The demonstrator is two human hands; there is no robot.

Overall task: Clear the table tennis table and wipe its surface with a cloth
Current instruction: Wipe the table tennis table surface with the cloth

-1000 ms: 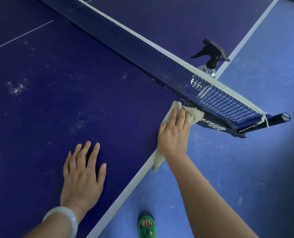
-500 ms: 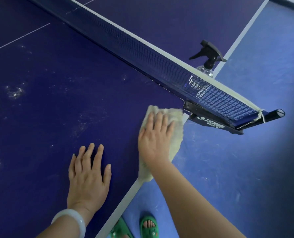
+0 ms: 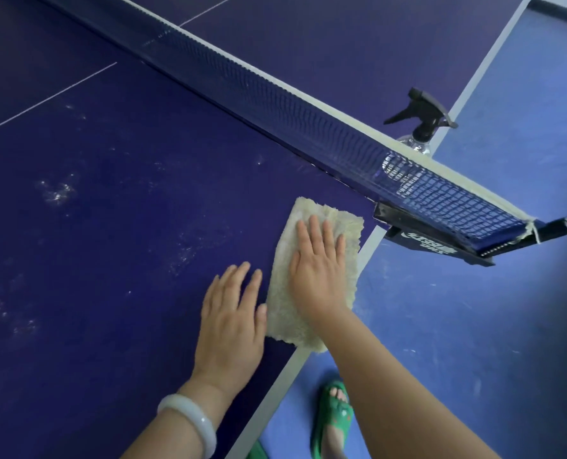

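Wht bangle [image 3: 192, 421] (L wrist), grn sandal [image 3: 335, 413]

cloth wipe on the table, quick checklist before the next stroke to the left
1. The right hand lies flat on the cloth: ok.
2. The cloth sits fully on the table: not ok, its right side overhangs the edge.
3. The path to the left is free: not ok, the left hand lies flat beside the cloth.
4. The white marks are wiped: not ok.
5. The table is cleared: not ok, a spray bottle stands beyond the net.
6. The cloth is damp: cannot tell.
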